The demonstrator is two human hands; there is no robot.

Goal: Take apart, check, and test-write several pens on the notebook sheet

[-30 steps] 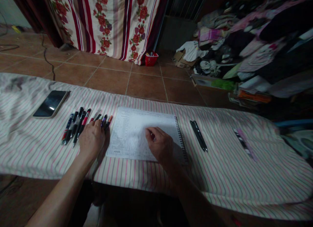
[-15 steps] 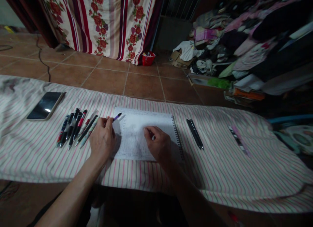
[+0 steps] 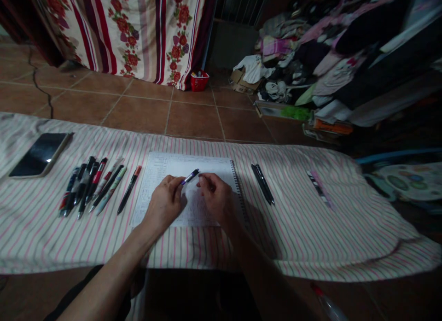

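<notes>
My left hand is closed around a purple-and-dark pen and holds it tilted above an open spiral notebook. The pen's dark end points up and to the right. Close to that end is my right hand, its fingers curled in a pinch. Whether its fingertips touch the pen, or hold something small, I cannot make out. Handwriting covers much of the notebook page, and its spiral runs along the right side. Just left of the notebook lies a black pen with an orange-red end.
Several pens lie side by side at the left, beyond them a phone. Right of the notebook are two black pens, then a patterned pen and a pink one. A striped cloth covers the surface.
My left hand has carried the purple pen rightward over the notebook, close to my right hand. The black pen with the orange-red end now shows. The view has shifted slightly.
</notes>
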